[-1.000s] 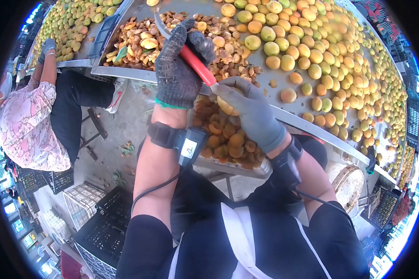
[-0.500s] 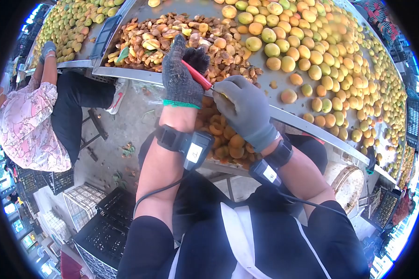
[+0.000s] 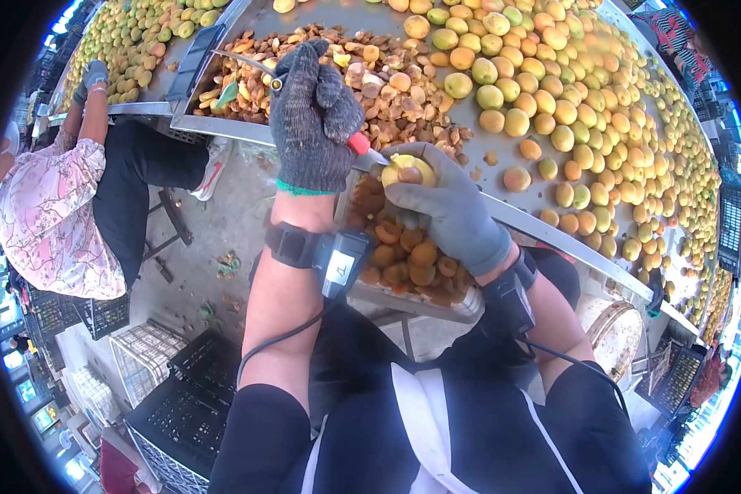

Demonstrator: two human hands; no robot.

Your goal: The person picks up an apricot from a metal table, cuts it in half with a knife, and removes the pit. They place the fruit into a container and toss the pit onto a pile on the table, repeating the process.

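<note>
My left hand (image 3: 314, 115), in a dark knit glove, is shut on a red-handled knife (image 3: 358, 144). The blade end meets a yellow apricot (image 3: 407, 170), and my right hand (image 3: 445, 206), in a grey glove, holds that fruit. A thin metal tip sticks out of the far side of my left fist. Both hands hover over a tray of halved apricots (image 3: 403, 259) at the near edge of the metal table (image 3: 543, 226). Black wrist devices with cables sit on both forearms.
A heap of pits and scraps (image 3: 387, 82) lies just beyond my hands. Whole apricots (image 3: 552, 107) cover the table to the right. A seated person in a pink patterned top (image 3: 41, 222) works at the left. Black crates (image 3: 173, 403) stand on the floor, and a woven basket (image 3: 617, 325) sits lower right.
The apricot, hidden in my right fist half a second ago, now shows its top. My left hand has rolled over the knife handle, so less red shows. Both hands shifted slightly right.
</note>
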